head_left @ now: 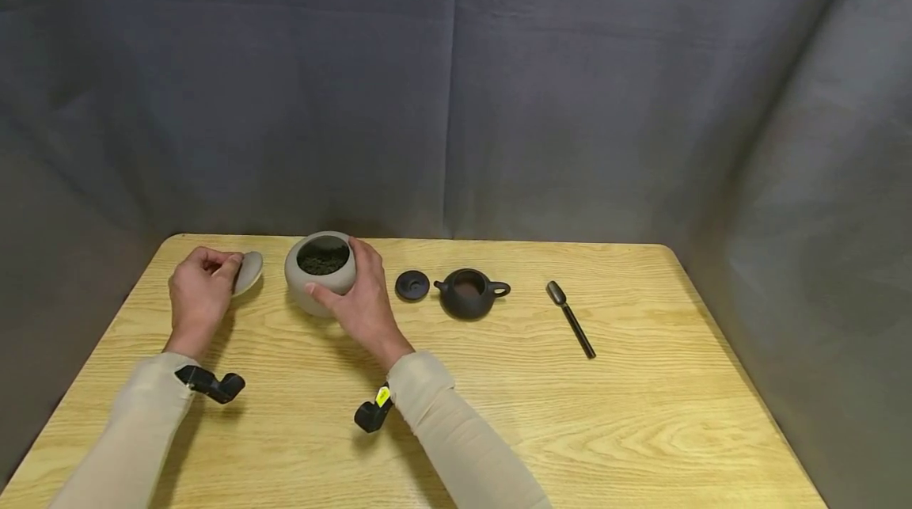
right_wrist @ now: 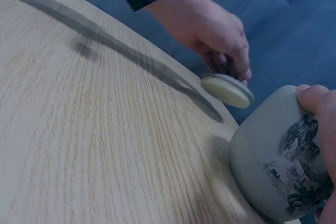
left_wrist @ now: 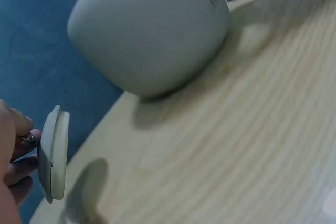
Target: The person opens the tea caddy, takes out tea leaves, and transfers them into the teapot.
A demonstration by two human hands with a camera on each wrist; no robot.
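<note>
L hand [head_left: 202, 295] pinches tilted, pale-grey round ceramic lid [head_left: 248, 273] above wood-grain table [head_left: 641, 390], just L of open, rounded grey ceramic jar [head_left: 298, 283]; R hand [head_left: 365, 299], nearer, grips jar's R side. Jar prob. upright, base unclear.

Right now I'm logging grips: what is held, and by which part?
The left hand pinches the pale lid from its top side, the exact spot partly hidden; the right hand grips the grey jar by its upper side.
</note>
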